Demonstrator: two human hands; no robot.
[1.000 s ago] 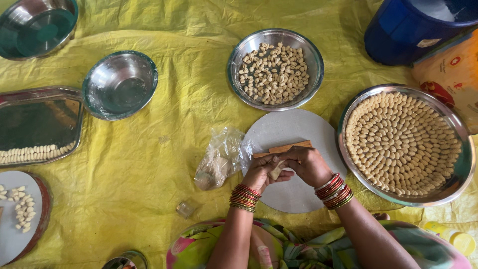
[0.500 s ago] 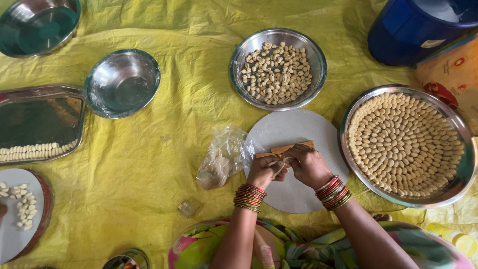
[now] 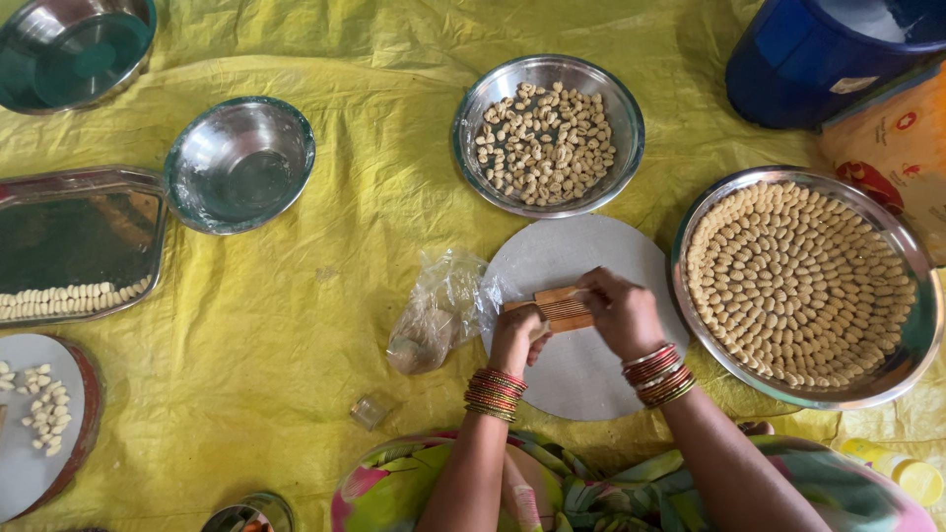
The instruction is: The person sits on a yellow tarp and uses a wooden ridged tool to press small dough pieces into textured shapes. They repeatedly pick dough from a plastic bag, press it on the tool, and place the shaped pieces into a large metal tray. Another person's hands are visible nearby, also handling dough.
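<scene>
Ridged wooden board [image 3: 562, 307] gripped by right hand [image 3: 619, 317], left hand [image 3: 518, 337] curled against it, over round grey slab [image 3: 581, 369], crumpled plastic bag [image 3: 441, 310] beside.

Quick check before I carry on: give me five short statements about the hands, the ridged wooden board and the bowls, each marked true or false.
1. Both hands, left hand and right hand, are on the ridged wooden board. True.
2. The board sits over the round grey disc. True.
3. The bowl of loose pieces is empty. False: it holds many small pale pieces.
4. The big tray at the right holds pieces laid in rings. True.
5. The crumpled plastic bag lies right of the disc. False: it lies to its left.
</scene>
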